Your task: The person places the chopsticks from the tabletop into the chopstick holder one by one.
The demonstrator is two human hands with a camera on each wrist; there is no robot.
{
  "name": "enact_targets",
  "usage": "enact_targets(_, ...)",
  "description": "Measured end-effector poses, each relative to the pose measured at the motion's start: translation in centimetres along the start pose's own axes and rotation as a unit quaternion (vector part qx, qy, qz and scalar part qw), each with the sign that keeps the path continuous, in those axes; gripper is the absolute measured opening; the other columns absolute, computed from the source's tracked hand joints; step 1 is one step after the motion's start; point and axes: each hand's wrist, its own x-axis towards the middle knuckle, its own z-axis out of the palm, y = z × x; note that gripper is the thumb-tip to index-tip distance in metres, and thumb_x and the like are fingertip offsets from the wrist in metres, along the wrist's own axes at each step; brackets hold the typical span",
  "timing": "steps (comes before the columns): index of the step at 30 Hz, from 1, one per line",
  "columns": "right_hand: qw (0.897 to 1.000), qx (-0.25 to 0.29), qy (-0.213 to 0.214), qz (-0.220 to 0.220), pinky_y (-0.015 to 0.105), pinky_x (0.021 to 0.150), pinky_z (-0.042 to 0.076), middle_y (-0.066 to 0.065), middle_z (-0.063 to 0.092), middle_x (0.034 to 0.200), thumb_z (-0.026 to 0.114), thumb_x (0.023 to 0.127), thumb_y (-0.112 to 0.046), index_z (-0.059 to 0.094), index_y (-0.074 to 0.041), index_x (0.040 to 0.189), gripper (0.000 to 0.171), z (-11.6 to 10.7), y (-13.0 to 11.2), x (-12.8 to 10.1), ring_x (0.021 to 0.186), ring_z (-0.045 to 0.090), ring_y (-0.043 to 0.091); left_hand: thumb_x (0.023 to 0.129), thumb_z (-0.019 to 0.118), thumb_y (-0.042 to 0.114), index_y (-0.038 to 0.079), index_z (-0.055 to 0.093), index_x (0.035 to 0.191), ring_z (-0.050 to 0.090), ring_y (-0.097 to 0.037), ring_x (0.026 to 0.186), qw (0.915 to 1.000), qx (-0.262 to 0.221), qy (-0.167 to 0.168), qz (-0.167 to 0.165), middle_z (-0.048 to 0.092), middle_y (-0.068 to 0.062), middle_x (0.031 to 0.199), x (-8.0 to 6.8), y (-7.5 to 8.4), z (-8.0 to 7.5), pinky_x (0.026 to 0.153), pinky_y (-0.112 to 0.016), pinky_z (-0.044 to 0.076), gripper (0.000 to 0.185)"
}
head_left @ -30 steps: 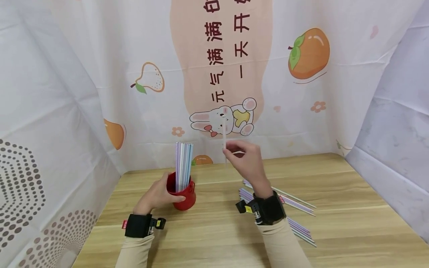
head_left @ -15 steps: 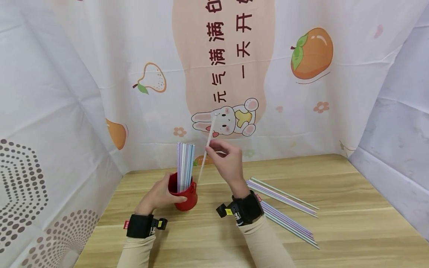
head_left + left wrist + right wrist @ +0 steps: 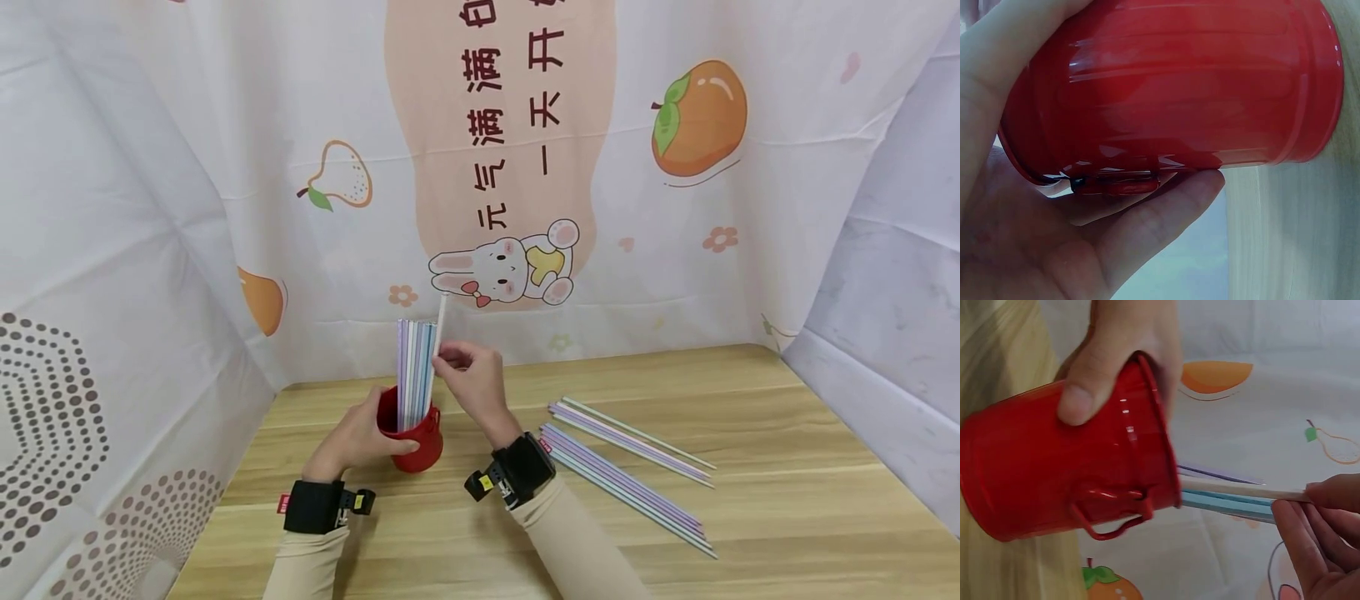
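A small red bucket [image 3: 417, 450] with a looped side handle stands upright on the wooden table, holding a bunch of pastel straw-like sticks [image 3: 414, 367]. My left hand [image 3: 358, 435] grips the bucket's rim and side, thumb in front; the left wrist view shows the fingers round the red wall [image 3: 1179, 81]. Between thumb and fingertips, my right hand [image 3: 476, 379] pinches a white straw-like stick [image 3: 441, 321] at the bunch's right side. Its top stands higher than the others. In the right wrist view, the white stick's [image 3: 1229, 487] lower part goes past the bucket's rim and is hidden inside.
Two loose groups of similar sticks lie slantwise on the table at the right: a nearer group [image 3: 622, 487] and a farther group [image 3: 633, 442]. A printed cloth [image 3: 315, 275] hangs behind the table. White cloth [image 3: 150, 333] hangs on the left.
My right hand has moved left and down with the white stick, from beside the bucket into its mouth. My left hand keeps its grip on the bucket, almost unmoved.
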Motion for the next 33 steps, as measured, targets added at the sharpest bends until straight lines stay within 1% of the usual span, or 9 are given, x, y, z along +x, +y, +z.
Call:
enact_targets(4,0.998,-0.051,-0.02,0.012,0.022,0.07,0.062,0.015,0.078,0.09,0.078,0.089,-0.005,0.078,0.001,0.098,0.011,0.7,0.9,-0.1,0.077,0.074,0.022,0.076,0.092,0.033,0.011,0.039,0.144,0.06,-0.031,0.124,1.0,0.003,0.002,0.0,0.06,-0.012,0.142,0.0,0.0,0.0,0.099,-0.048,0.06,0.089)
enact_targets(7,0.995,-0.099,-0.032,0.012,0.022,0.069,0.062,0.014,0.078,0.088,0.079,0.088,-0.005,0.079,0.0,0.095,0.009,1.3,1.6,-0.2,0.075,0.074,0.021,0.076,0.091,0.033,0.011,0.039,0.144,0.06,-0.031,0.124,1.0,0.007,0.002,0.001,0.06,-0.013,0.142,0.0,0.0,0.0,0.099,-0.049,0.059,0.089)
enact_targets(10,0.99,-0.132,-0.043,0.01,0.022,0.068,0.061,0.013,0.078,0.088,0.079,0.088,-0.005,0.079,0.0,0.095,0.009,1.8,2.1,-0.5,0.074,0.075,0.02,0.077,0.091,0.033,0.01,0.038,0.145,0.06,-0.032,0.124,0.9999,0.011,0.001,0.003,0.06,-0.014,0.142,0.0,0.0,0.0,0.1,-0.049,0.059,0.09)
enact_targets(14,0.989,-0.141,-0.048,0.012,0.022,0.067,0.062,0.012,0.078,0.087,0.078,0.088,-0.005,0.079,0.0,0.096,0.009,2.2,2.6,-0.7,0.074,0.075,0.02,0.076,0.091,0.033,0.01,0.037,0.147,0.06,-0.032,0.124,0.9999,0.011,0.002,0.008,0.059,-0.014,0.143,0.0,0.0,0.0,0.1,-0.05,0.059,0.092)
enact_targets(20,0.988,-0.144,-0.054,0.016,0.021,0.067,0.061,0.012,0.078,0.086,0.079,0.087,-0.004,0.078,-0.001,0.093,0.006,2.2,3.1,-0.7,0.074,0.075,0.021,0.076,0.091,0.031,0.012,0.037,0.148,0.059,-0.033,0.127,0.9998,0.005,0.0,0.017,0.058,-0.013,0.145,-0.1,0.1,0.0,0.101,-0.051,0.058,0.092)
enact_targets(23,0.986,-0.148,-0.068,0.023,0.021,0.067,0.061,0.012,0.078,0.088,0.079,0.088,-0.006,0.078,-0.001,0.095,0.008,2.1,3.2,-0.7,0.075,0.075,0.02,0.077,0.091,0.031,0.012,0.036,0.149,0.059,-0.034,0.127,0.9998,0.004,0.0,0.02,0.057,-0.014,0.145,-0.1,0.1,-0.1,0.1,-0.052,0.059,0.092)
enact_targets(27,0.982,-0.162,-0.09,0.025,0.02,0.068,0.06,0.011,0.079,0.09,0.078,0.09,-0.009,0.078,-0.001,0.1,0.013,1.6,2.9,-0.7,0.077,0.075,0.018,0.076,0.092,0.03,0.014,0.036,0.149,0.058,-0.033,0.128,0.9999,0.0,-0.001,0.015,0.057,-0.012,0.146,-0.2,0.1,0.0,0.1,-0.051,0.059,0.093)
enact_targets(30,0.979,-0.174,-0.104,0.028,0.023,0.07,0.061,0.011,0.078,0.092,0.077,0.09,-0.009,0.077,-0.001,0.103,0.016,1.1,2.4,-0.6,0.079,0.074,0.018,0.076,0.092,0.03,0.014,0.036,0.149,0.058,-0.033,0.128,0.9999,-0.003,-0.002,0.016,0.057,-0.011,0.145,-0.1,0.1,0.0,0.1,-0.051,0.059,0.093)
enact_targets(33,0.974,-0.186,-0.123,0.04,0.026,0.072,0.062,0.011,0.078,0.093,0.076,0.09,-0.008,0.076,0.0,0.106,0.018,0.4,1.8,-0.5,0.082,0.073,0.019,0.076,0.092,0.03,0.014,0.036,0.149,0.059,-0.033,0.127,0.9999,-0.004,-0.002,0.014,0.058,-0.012,0.145,-0.1,0.1,0.0,0.1,-0.051,0.059,0.093)
